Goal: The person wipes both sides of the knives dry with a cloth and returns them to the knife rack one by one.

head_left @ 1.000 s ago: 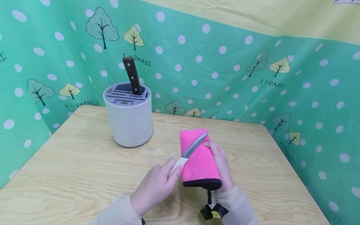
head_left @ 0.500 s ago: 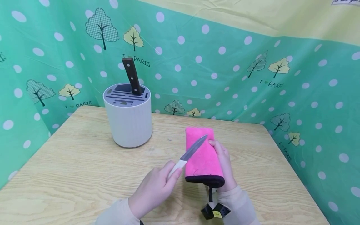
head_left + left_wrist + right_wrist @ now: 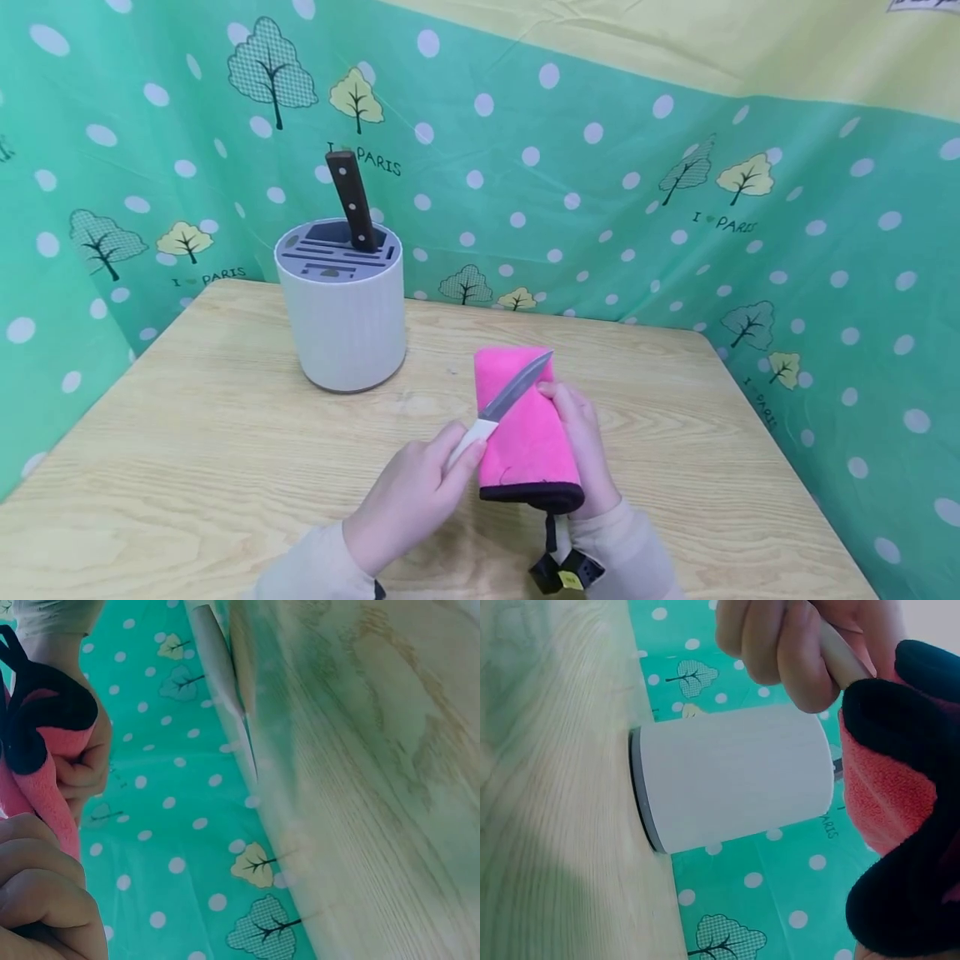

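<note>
In the head view my left hand grips the white handle of a kitchen knife. Its blade points up and to the right, lying across the front of a folded pink cloth with black edging. My right hand holds the cloth from its right side, thumb near the knife tip. The left wrist view shows the curled fingers of my left hand below the cloth. Seen from the right wrist, the knife handle runs between the left hand's fingers, and the cloth hides the blade.
A white round knife block with a slotted grey top stands at the back left. One dark-handled knife is in it. A long pale tapered thing, kind unclear, lies along the wooden table's edge. A green patterned curtain hangs behind.
Both hands, with knife and cloth, shifted slightly; the cloth went right and up, then came back left and down. The blade stays across the cloth. The knife block has not moved.
</note>
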A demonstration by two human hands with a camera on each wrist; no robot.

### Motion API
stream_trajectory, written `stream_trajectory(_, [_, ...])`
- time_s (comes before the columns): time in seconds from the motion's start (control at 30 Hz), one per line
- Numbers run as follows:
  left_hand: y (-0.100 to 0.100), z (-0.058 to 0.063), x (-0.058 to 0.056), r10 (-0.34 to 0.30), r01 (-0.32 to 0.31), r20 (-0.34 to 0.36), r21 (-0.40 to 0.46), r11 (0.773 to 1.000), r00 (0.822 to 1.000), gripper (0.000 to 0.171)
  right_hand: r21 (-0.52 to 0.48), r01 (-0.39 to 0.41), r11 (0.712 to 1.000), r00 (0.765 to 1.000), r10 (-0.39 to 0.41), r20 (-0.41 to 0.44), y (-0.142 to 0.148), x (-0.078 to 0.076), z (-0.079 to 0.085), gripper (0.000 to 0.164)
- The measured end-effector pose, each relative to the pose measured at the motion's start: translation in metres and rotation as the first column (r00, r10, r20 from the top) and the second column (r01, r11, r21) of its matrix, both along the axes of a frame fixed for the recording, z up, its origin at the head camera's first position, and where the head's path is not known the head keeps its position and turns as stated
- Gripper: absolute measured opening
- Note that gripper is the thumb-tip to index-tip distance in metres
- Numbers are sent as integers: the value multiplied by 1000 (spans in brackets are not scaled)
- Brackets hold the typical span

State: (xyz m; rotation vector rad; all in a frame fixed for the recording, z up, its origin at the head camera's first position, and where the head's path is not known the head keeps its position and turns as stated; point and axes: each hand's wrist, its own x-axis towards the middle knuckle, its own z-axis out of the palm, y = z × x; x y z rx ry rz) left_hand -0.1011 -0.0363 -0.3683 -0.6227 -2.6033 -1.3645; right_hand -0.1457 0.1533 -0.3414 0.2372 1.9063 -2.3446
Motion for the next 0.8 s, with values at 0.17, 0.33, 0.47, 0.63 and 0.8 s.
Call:
stream_trajectory(0.17, [0,2,-2,-13,13,36,5,1000,999,28,11,-2,1000,1000,2,-18,-4,2,-2,25])
stream_trajectory(0.33, [0,3,-4,-3,2,20,14,1000,1000,26,-31,-27,999,999,26,-24,-7,5,-3,17])
stream_trajectory(0.47, [0,3,-4,-3,3,26,15,1000,1000,24,-23,4,1000,1000,-5,-23,-8,4,-3,14])
stream_trajectory(0.63, [-2,5,-5,-2,3,100,-3,1000,995,17,-10,22,1000,1000,-22,-18,-7,2,-1,14])
stream_trajectory(0.8, [-3,5,-4,-2,3,121,-13,1000,993,19,-1,47,999,999,-47,-16,-3,0,2,22])
